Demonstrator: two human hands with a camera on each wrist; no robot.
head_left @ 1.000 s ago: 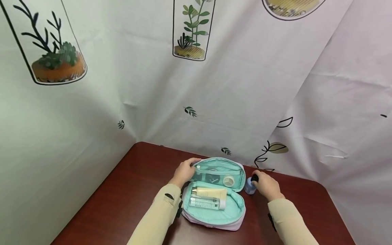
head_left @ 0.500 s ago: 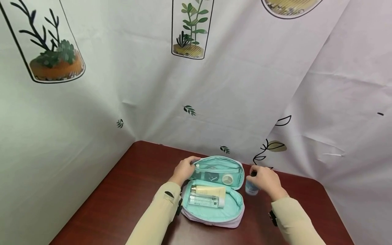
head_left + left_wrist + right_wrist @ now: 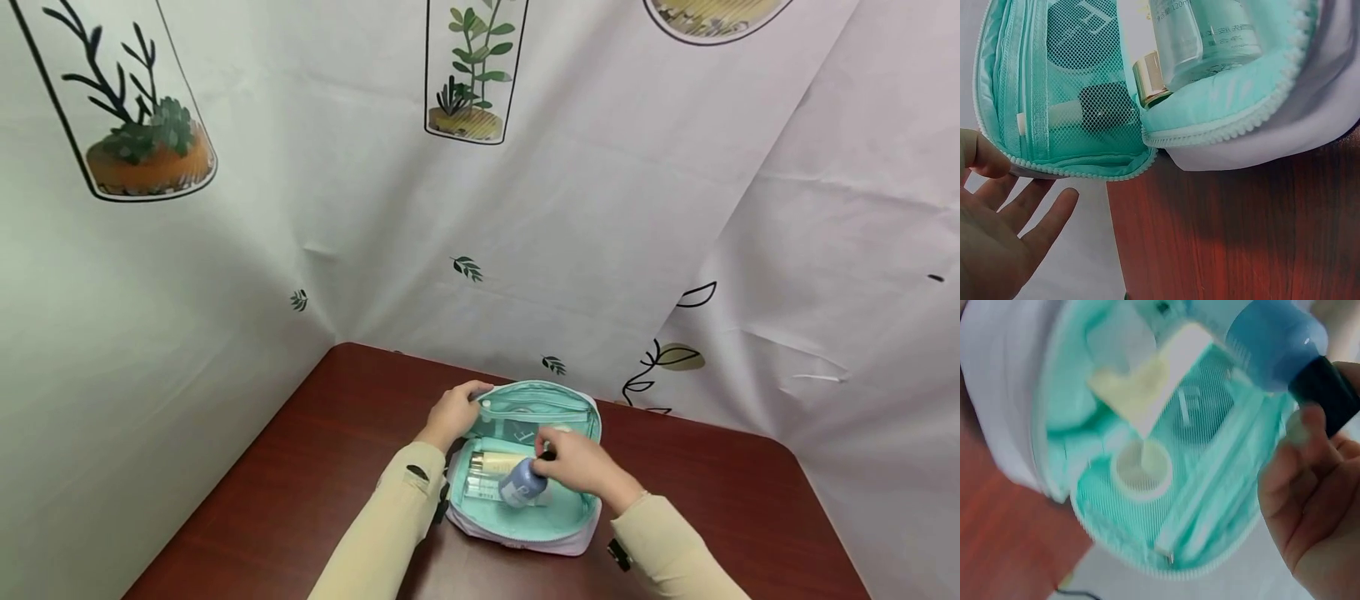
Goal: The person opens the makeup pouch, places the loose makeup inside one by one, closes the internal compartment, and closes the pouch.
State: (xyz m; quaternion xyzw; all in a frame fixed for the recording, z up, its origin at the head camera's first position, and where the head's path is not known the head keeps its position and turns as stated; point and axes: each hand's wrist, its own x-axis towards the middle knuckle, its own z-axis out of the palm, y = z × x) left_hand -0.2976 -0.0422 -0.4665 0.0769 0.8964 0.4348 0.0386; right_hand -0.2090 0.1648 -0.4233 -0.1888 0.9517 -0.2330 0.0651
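Note:
A mint-lined cosmetic bag (image 3: 525,542) lies unzipped, its lid (image 3: 1041,165) raised at the back. My left hand (image 3: 452,414) pinches the lid's left edge, thumb inside and fingers behind. In my right hand (image 3: 581,462) is a small blue bottle (image 3: 522,483), pinched by its black cap (image 3: 1324,394). The bottle is tilted over the bag's open base. Below it, a cream tube (image 3: 501,462) and a clear bottle (image 3: 480,487) lie side by side in the base, partly covered by the blue bottle in the head view.
Behind the lid's mesh pocket sit a dark round item (image 3: 1082,34), a small black-and-white item (image 3: 1107,106) and a round white item (image 3: 1142,470). The dark red table (image 3: 300,467) extends around the bag. White printed cloth (image 3: 375,208) hangs behind it.
My right hand has lifted the blue bottle from the table right of the bag and carried it left over the base. The left hand keeps its place on the lid.

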